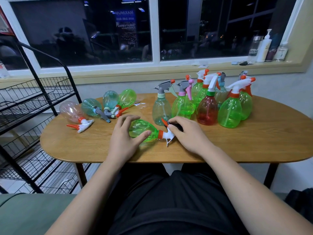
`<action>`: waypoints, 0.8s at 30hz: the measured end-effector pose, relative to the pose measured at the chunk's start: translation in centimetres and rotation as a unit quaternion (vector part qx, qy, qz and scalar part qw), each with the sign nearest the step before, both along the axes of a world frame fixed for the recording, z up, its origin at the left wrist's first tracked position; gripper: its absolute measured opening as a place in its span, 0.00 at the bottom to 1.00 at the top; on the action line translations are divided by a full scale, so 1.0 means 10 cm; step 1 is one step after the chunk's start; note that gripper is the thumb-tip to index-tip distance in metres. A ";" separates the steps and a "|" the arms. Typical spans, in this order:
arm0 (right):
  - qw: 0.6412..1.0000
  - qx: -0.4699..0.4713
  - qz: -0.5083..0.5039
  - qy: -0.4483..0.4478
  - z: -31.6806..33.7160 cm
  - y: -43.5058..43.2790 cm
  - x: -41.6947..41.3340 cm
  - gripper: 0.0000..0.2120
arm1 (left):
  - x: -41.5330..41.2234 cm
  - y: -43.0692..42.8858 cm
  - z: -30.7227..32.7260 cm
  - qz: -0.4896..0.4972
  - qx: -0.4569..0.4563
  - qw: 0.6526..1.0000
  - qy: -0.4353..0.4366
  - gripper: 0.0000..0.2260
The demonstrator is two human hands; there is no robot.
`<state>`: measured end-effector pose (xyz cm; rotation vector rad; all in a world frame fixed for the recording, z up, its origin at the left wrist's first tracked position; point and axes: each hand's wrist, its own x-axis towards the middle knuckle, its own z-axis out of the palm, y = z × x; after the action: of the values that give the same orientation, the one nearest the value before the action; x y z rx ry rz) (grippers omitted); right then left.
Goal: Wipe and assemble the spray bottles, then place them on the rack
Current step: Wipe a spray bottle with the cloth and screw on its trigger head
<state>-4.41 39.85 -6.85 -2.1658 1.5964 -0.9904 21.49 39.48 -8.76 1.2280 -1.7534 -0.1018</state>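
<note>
Lying sideways on the counter [237,146], green spray bottle [142,131], left hand [123,138] arched over it, grip half-closed round its body, right hand [184,133] palm-down, grip pinching the white trigger head [167,135].

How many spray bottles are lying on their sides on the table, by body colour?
Green bottles: 2
Teal bottles: 2
Pink bottle: 1
Total: 5
</note>
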 end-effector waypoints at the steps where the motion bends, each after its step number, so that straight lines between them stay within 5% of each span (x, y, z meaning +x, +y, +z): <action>1: 0.999 0.010 -0.006 -0.036 0.00 -0.01 0.02 0.13 | 0.00 0.00 0.00 0.001 0.002 1.000 0.000 0.26; 11: 0.926 0.091 0.002 -0.366 0.09 0.08 0.22 0.35 | 0.01 0.03 0.02 0.022 0.024 0.999 0.031 0.26; 15: 0.912 0.113 0.030 -0.393 0.06 0.19 0.35 0.36 | 0.00 0.04 0.03 0.039 0.031 0.998 0.050 0.28; 18: 0.899 0.139 0.053 -0.411 -0.01 0.21 0.40 0.12 | 0.00 0.04 0.05 0.057 0.035 0.996 0.057 0.29; 24: 0.876 0.142 0.065 -0.457 -0.06 0.25 0.51 0.31 | -0.04 0.05 0.07 0.084 0.034 0.995 0.049 0.31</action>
<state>0.72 42.39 -7.43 -1.2471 1.0171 -1.3403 21.10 40.03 -8.06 1.3918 -1.5682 -0.1222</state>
